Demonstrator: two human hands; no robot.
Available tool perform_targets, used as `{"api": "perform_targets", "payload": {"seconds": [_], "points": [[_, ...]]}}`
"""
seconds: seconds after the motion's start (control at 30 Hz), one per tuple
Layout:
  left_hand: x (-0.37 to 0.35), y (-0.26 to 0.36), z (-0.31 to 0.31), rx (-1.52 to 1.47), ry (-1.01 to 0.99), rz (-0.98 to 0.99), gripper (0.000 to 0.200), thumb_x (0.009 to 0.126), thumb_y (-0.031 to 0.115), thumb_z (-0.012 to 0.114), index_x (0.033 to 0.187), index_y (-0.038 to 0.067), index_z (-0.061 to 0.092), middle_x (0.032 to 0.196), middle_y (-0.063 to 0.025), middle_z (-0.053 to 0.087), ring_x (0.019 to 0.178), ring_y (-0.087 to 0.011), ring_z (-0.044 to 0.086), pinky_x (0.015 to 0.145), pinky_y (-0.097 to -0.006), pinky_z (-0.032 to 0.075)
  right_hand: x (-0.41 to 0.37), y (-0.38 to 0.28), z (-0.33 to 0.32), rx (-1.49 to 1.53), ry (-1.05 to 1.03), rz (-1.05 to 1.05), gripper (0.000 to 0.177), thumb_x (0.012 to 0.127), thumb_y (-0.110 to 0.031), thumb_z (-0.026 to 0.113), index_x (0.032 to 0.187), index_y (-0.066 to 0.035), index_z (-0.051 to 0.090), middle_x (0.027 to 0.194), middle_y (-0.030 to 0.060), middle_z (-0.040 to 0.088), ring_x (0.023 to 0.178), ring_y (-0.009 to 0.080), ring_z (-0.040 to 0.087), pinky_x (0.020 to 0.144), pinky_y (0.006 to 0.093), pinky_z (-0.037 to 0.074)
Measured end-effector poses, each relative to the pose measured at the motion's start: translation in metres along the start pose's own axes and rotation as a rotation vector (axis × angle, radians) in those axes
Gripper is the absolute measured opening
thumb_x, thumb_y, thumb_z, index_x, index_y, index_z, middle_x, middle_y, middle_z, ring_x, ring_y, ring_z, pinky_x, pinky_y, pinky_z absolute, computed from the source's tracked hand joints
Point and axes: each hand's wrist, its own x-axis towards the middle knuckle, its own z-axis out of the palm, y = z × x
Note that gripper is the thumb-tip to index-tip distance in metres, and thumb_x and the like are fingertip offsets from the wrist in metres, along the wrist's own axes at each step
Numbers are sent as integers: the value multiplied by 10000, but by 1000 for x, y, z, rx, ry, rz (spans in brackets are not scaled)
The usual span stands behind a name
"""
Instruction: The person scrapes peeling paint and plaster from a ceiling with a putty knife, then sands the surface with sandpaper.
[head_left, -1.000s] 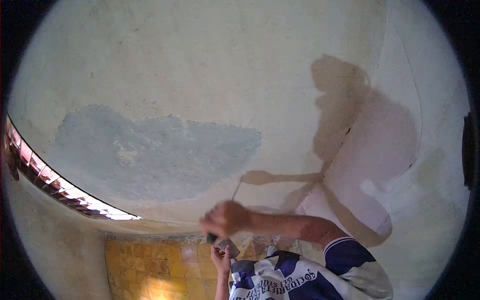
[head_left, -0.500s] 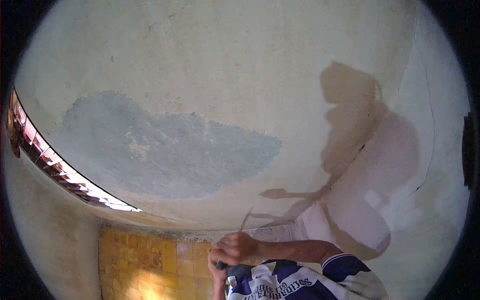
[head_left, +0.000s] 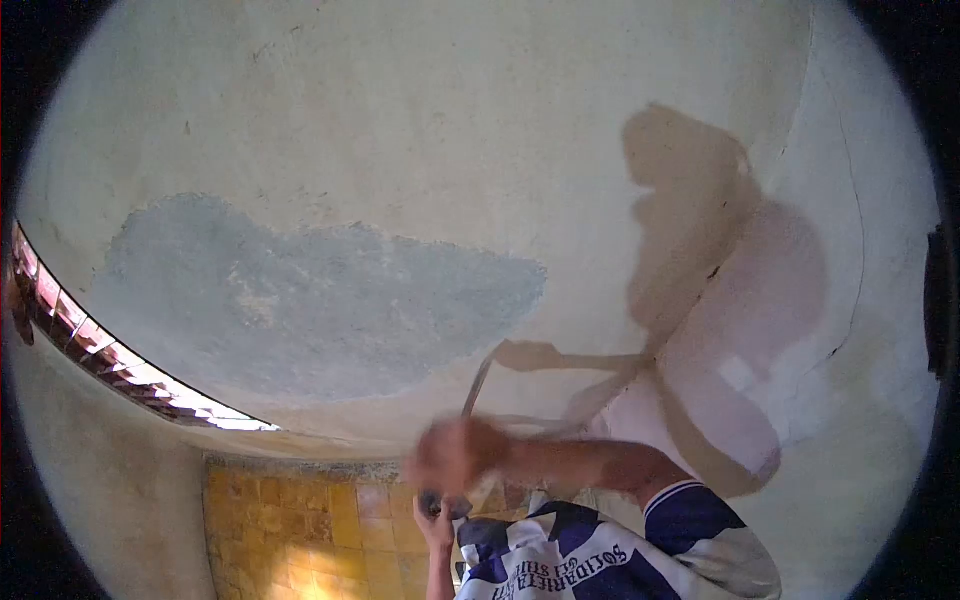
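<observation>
My right hand point(head_left: 455, 457), smeared by motion, is closed around a thin knife-like tool with its handle hidden in the fist. Its narrow blade point(head_left: 478, 385) points up toward the wall, the tip overlapping the lower right side of a rough-edged grey patch point(head_left: 340, 300). Just below, my left hand point(head_left: 434, 522) is closed on a small dark object point(head_left: 432, 502), partly covered by the right hand; its kind I cannot tell. Both hands are in front of my chest, close together.
The pale wall point(head_left: 420, 120) curves across the view. A slatted opening point(head_left: 130, 360) lets in light at left. Yellow tiles point(head_left: 300, 520) show below. My shadow point(head_left: 690, 200) falls across the wall's corner at right, where a thin crack point(head_left: 860, 250) runs.
My right hand has lifted away from the left and moved slightly left, bringing the blade up nearer the grey patch. The left hand stays low, and the view has shifted a little.
</observation>
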Motion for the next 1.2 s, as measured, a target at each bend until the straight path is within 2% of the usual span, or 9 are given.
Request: {"api": "perform_targets", "payload": {"seconds": [0.17,0.27,0.37,0.47,0.7,0.73,0.97,1.07,1.2], "points": [[-9,-13,-3,-23,58,62,226,833,16,693,934,58,496,883,-21,574,797,-78,565,649,-210,458,-7,5,0,-54,19,5,234,657,-228,675,838,-104,594,615,-6,520,491,158,548,403,302,435],[-9,-47,-12,196,31,233,218,860,67,670,1026,49,531,985,-54,590,895,-128,580,744,-259,475,-1,-9,-10,-36,5,-120,234,658,-251,667,824,-103,591,602,-20,490,485,129,536,398,288,423],[-12,-35,-18,93,-99,-67,335,904,146,620,1205,44,517,1154,-98,564,1090,-205,537,898,-330,438,12,1,-13,-58,8,-116,226,668,-260,667,775,-96,554,582,-18,471,460,130,518,399,286,418],[-11,-35,-10,-32,16,22,268,855,41,685,1062,33,515,982,-36,583,814,-103,536,674,-250,445,31,-11,-26,-58,9,-173,250,691,-280,655,732,-81,508,553,-6,464,436,148,516,396,301,425],[-10,-17,-16,-40,5,-71,477,819,16,702,1242,23,483,1020,-73,617,917,-156,585,786,-249,462,25,6,-21,-100,-4,-135,195,695,-227,644,767,-71,552,566,-32,468,457,119,514,398,279,409],[-9,-17,-12,-1,40,105,339,838,18,690,1120,25,502,953,-42,598,862,-117,577,727,-220,457,26,-21,-23,-117,-43,-238,213,699,-236,645,780,-64,551,574,-29,471,465,126,527,400,285,414],[-17,-9,-15,-82,4,23,313,841,28,688,1098,11,510,986,-45,599,842,-122,582,730,-248,473,26,12,-27,-67,-3,-98,187,727,-223,643,741,-89,514,546,-14,466,472,137,545,415,296,442],[-5,-85,-42,113,-28,125,258,849,31,690,1011,35,490,921,-25,576,780,-87,569,677,-217,462,36,-26,-41,-70,-22,-218,182,716,-216,649,721,-98,510,538,-20,460,467,133,539,403,293,433],[-23,-10,-16,-51,44,2,218,840,22,688,957,41,504,897,-24,571,793,-101,570,691,-244,466,30,27,-41,-121,6,-115,180,702,-207,657,695,-111,505,528,-26,451,460,127,532,388,289,421]]}}
